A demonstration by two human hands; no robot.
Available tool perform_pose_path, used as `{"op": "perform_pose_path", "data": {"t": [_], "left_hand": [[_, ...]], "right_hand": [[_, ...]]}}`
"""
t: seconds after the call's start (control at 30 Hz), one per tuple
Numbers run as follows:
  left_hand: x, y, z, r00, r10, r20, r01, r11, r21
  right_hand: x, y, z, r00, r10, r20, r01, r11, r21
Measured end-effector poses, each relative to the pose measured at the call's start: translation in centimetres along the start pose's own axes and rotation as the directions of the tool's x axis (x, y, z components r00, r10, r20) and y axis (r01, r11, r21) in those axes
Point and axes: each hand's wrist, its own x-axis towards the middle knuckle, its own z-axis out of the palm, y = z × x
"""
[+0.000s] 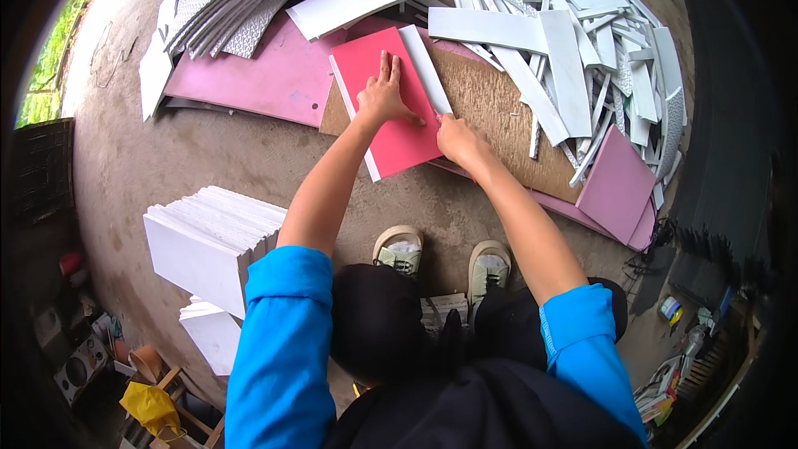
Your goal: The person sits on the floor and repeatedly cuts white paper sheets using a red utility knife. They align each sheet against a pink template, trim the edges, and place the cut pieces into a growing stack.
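A red rectangular board lies at a slant on a white sheet, whose edges show along both long sides. Pressed on the red board is my left hand, open, with its fingers stretched forward and its thumb out to the right. My right hand is closed at the red board's right edge, by the white strip. Whatever its fingers grip is too small and hidden to name. Beneath these pieces lies a worn brown wooden board, itself on pink boards.
White offcuts and strips are heaped at the far right. Textured white sheets are piled at the far left. A stack of white panels stands left of my feet. A pink panel leans at the right.
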Motion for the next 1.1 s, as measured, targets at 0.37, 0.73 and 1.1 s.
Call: {"op": "perform_pose_path", "data": {"t": [0.37,0.73,1.1], "left_hand": [[-0.8,0.3,-0.3,1.0,0.021,0.006,-0.021,1.0,-0.022],[-4.5,-1.4,2.9,0.817,0.249,-0.52,-0.301,0.953,-0.017],[-5.8,3.4,1.7,0.82,-0.145,-0.554,-0.03,0.955,-0.294]], "right_hand": [[-9.0,6.0,5.0,0.997,0.025,0.07,-0.027,0.999,0.024],[3.1,7.9,2.1,0.921,0.172,-0.35,-0.021,0.918,0.396],[4.4,3.4,1.5,0.974,0.168,-0.153,0.029,0.578,0.816]]}}
